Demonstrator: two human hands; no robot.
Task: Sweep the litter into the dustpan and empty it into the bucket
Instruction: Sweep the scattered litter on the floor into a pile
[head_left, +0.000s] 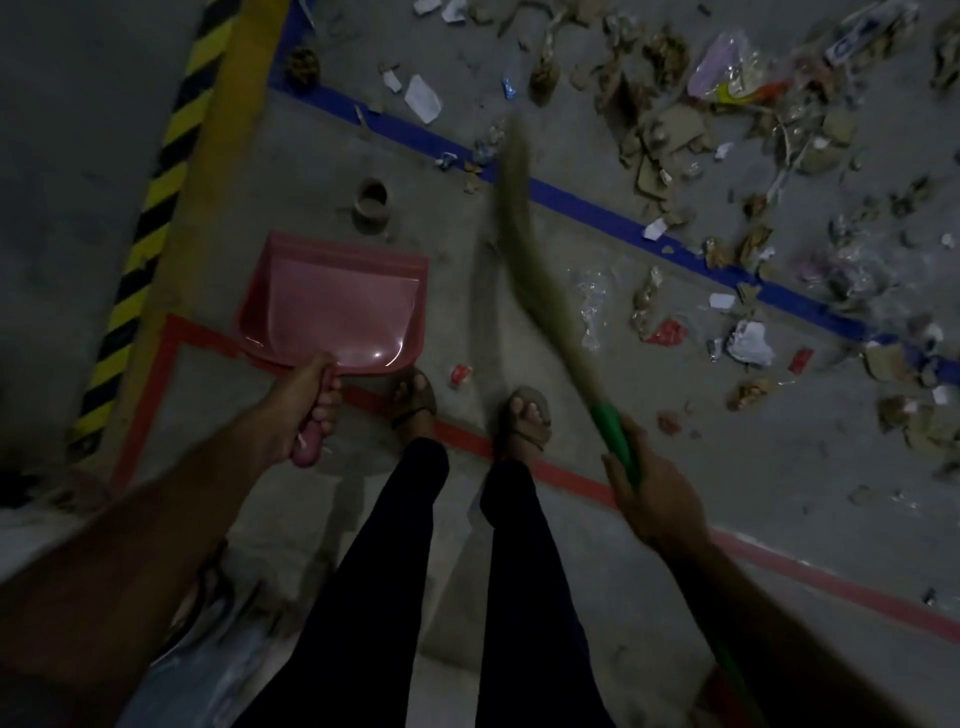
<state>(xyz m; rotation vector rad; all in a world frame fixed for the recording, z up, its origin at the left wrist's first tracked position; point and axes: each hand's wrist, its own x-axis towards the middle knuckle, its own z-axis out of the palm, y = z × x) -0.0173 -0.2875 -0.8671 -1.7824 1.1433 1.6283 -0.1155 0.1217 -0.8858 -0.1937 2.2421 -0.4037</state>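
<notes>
Litter (675, 135) is spread over the upper right floor, mostly past the blue tape line (587, 208). Pink dustpan (337, 306) sits empty at centre left, left hand (304, 410) fingers wrapped on its handle, mouth facing the mess I guess. Right hand (649, 493) grips the grass broom (524, 249) angled toward it. No bucket visible.

No text, brand or number can be read anywhere: the white and blue printed wrapper (852, 39) among the litter on the grey concrete floor (623, 364) carries dark marks too blurred to read.
</notes>
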